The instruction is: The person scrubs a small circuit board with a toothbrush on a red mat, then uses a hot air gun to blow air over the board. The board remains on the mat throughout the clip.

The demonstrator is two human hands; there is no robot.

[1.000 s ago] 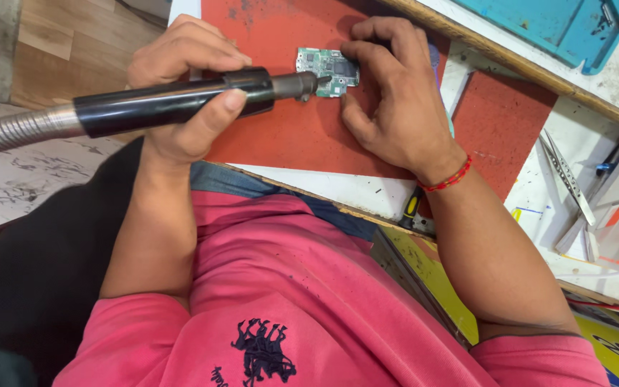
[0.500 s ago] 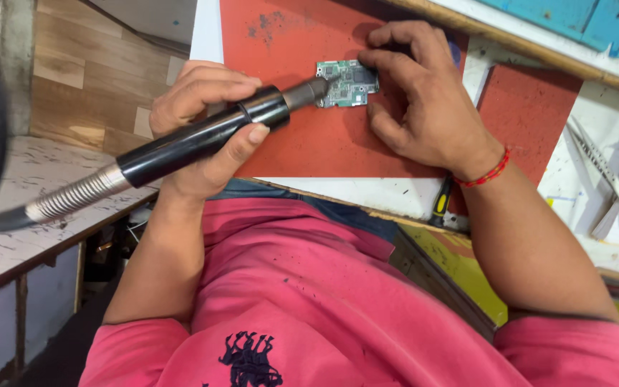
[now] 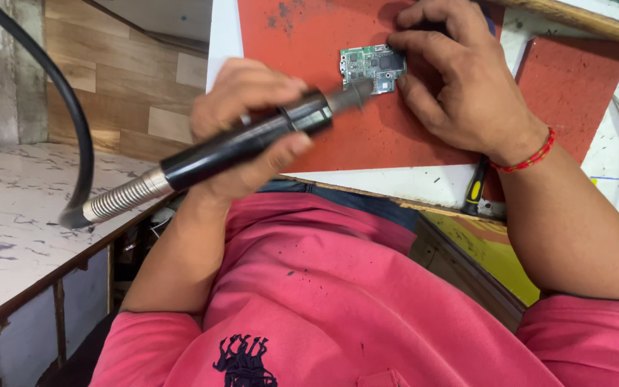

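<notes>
Left hand (image 3: 252, 122) fingers wrapped round black tool (image 3: 252, 140), tip over circuit board (image 3: 372, 68). Right hand (image 3: 460, 86) fingertips press board's right edge. Board lies on red mat (image 3: 309, 43), near far edge.

A small green circuit board (image 3: 371, 67) lies flat on a red mat (image 3: 302, 43), a black handpiece's (image 3: 252, 140) nozzle at its edge.

The far end of the circuit board (image 3: 372, 67) was covered by the right hand (image 3: 460, 86), and the black hose (image 3: 59, 100) was cut off at the top edge.
</notes>
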